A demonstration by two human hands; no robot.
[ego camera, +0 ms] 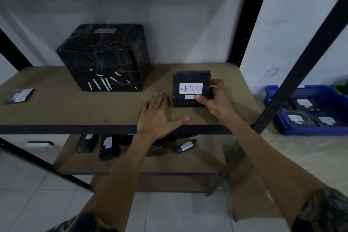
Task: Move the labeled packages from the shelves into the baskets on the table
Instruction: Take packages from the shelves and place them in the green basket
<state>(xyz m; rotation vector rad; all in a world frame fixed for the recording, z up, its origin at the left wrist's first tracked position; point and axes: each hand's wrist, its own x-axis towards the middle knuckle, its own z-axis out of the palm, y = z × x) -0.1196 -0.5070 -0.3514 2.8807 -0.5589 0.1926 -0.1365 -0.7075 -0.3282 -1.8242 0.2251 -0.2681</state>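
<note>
Head view: right hand (214,100) pinches the RETURN package (190,88); the flat, straight-fingered left hand (156,113) beside it should probably steady the lift.

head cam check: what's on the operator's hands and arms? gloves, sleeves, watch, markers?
No gloves: the left hand and right hand are bare, with no rings, watch or bands visible. Both forearms are uncovered. At the bottom edge of the frame, the left sleeve and right sleeve are short, of dark fabric with a paler swirling print. No cables or markers show on either arm.
</note>
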